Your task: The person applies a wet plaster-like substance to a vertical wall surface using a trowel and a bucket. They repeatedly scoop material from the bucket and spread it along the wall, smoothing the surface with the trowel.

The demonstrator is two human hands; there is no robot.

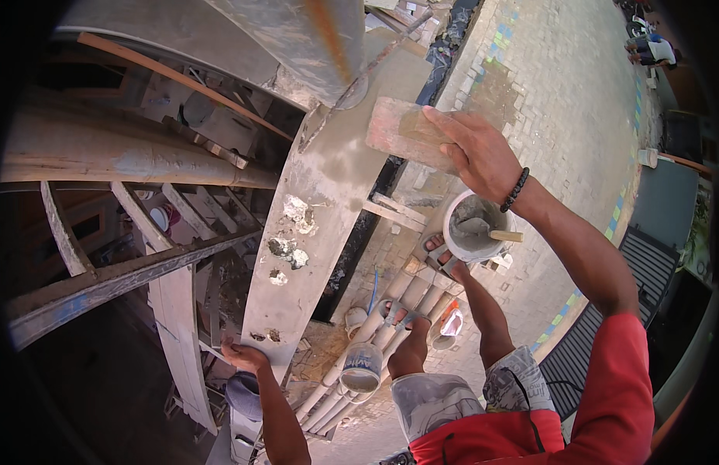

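A pale concrete ledge (286, 209) runs up the middle of the view, with lumps of white and grey material (297, 213) on its surface. My right hand (479, 151), a dark bead bracelet at its wrist, is closed around a worn rectangular plastering float (398, 132). The float lies over the ledge's right side, beside a damp grey patch. Lower left, my left hand (245, 356) curls at the ledge's left edge; its fingertips are partly hidden. Below my right forearm stands a bucket (451, 208) of grey mortar, a wooden-handled tool (505, 235) sticking out of it.
My feet stand on a platform of round poles (322, 399). A clear pail (361, 364) is beside them. A rust-streaked column (313, 46) rises at the ledge's far end. Left are beams (135, 283) over a dark drop; right lies a paved street (561, 147) with a distant person (658, 50).
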